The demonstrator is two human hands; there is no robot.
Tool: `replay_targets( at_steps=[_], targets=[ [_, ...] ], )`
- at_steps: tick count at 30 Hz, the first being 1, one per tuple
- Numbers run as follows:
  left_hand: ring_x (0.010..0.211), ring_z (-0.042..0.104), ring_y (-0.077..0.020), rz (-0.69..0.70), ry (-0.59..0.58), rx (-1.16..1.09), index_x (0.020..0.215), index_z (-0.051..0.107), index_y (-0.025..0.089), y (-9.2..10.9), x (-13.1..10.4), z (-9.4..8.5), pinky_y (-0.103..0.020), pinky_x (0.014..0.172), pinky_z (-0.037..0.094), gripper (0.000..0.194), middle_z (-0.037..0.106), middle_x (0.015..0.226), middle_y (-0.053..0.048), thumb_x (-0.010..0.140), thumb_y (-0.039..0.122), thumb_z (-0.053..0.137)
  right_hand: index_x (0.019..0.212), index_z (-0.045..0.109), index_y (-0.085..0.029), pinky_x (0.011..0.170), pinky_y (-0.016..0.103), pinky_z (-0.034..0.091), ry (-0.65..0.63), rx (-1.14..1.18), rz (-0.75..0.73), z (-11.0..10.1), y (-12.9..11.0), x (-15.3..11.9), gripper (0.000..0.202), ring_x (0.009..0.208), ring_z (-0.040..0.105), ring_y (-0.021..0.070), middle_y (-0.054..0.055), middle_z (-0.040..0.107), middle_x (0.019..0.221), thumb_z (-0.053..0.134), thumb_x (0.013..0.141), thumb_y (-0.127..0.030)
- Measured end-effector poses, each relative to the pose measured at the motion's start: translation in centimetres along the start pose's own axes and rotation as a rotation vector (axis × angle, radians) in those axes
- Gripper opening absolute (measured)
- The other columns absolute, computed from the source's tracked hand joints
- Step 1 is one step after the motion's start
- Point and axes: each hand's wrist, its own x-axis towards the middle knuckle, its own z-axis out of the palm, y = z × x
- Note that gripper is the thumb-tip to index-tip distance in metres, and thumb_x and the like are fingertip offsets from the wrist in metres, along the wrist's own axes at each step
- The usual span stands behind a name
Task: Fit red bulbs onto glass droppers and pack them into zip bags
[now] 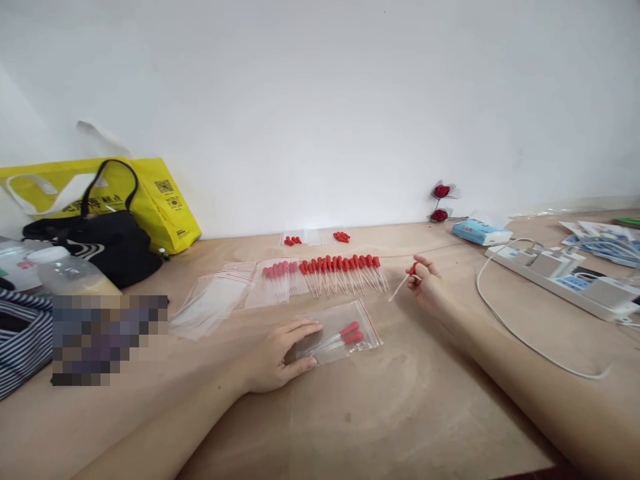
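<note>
My right hand (pixel 425 281) pinches a dropper (pixel 400 287) by its red rubber bulb, with the thin clear tube pointing down and left, right of the row. My left hand (pixel 280 357) lies on the left end of a clear zip bag (pixel 330 327), fingers and thumb spread apart. Inside that bag are red-bulbed droppers (pixel 351 332), bulbs toward the red-lined seal. Behind it, a row of loose droppers (pixel 343 267) lies side by side, bulbs away from me. Left of the row, a filled zip bag (pixel 277 283) holds several more.
Flat clear bags (pixel 213 300) lie at left. Loose red bulbs (pixel 342 237) sit at the back. A yellow bag (pixel 170 207), black bag (pixel 110 247) and bottle (pixel 70 273) crowd the left. A tissue pack (pixel 480 232), power strip (pixel 550 283) and white cable (pixel 505 327) are at right.
</note>
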Motion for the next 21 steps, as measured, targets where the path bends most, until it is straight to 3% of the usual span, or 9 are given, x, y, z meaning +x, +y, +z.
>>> replay_targets(
  at_steps=[5,10,13,17,21],
  targets=[
    [0.12,0.037,-0.0221,0.005,0.003,-0.015,0.125,0.038,0.025,0.0,-0.1,0.0,-0.041,0.099,0.031,0.046,0.043,0.129,-0.005,0.082,0.04,0.046,0.092,0.046,-0.023,0.047,0.021,0.04,-0.067,-0.014,-0.053,1.4,0.9,-3.7,0.028,0.048,0.046,0.0071,-0.004,0.05,0.066,0.052,0.07,-0.041],
    [0.12,0.036,-0.0224,-0.019,-0.001,0.002,0.125,0.039,0.025,0.2,-0.1,0.0,-0.041,0.099,0.031,0.047,0.044,0.129,-0.005,0.081,0.042,0.046,0.093,0.043,-0.023,0.051,0.025,0.043,-0.068,-0.095,-0.095,2.4,1.4,-4.4,0.031,0.052,0.049,0.0097,-0.002,0.05,0.069,0.048,0.072,-0.045],
    [0.12,0.037,-0.0228,-0.022,0.0,0.002,0.125,0.039,0.024,0.3,-0.1,-0.1,-0.041,0.099,0.032,0.048,0.044,0.129,-0.005,0.081,0.042,0.046,0.089,0.042,-0.023,0.052,0.026,0.045,-0.108,-0.038,-0.038,2.9,1.4,-4.9,0.03,0.053,0.051,0.0107,-0.002,0.051,0.067,0.052,0.07,-0.045],
    [0.119,0.038,-0.0236,-0.031,0.013,0.012,0.126,0.037,0.024,0.4,-0.1,-0.2,-0.041,0.098,0.033,0.05,0.044,0.129,-0.005,0.081,0.043,0.046,0.083,0.042,-0.022,0.05,0.024,0.045,-0.247,0.042,0.119,3.6,1.1,-6.5,0.034,0.05,0.055,0.01,-0.004,0.053,0.062,0.061,0.063,-0.042],
    [0.12,0.037,-0.0241,-0.039,0.007,0.028,0.129,0.033,0.025,0.1,-0.1,0.1,-0.042,0.098,0.032,0.052,0.042,0.131,-0.005,0.081,0.043,0.045,0.078,0.043,-0.02,0.031,0.017,0.029,-0.487,-0.106,0.164,4.1,0.7,-7.5,0.037,0.031,0.042,0.0046,-0.007,0.053,0.056,0.064,0.061,-0.045]
  ],
)
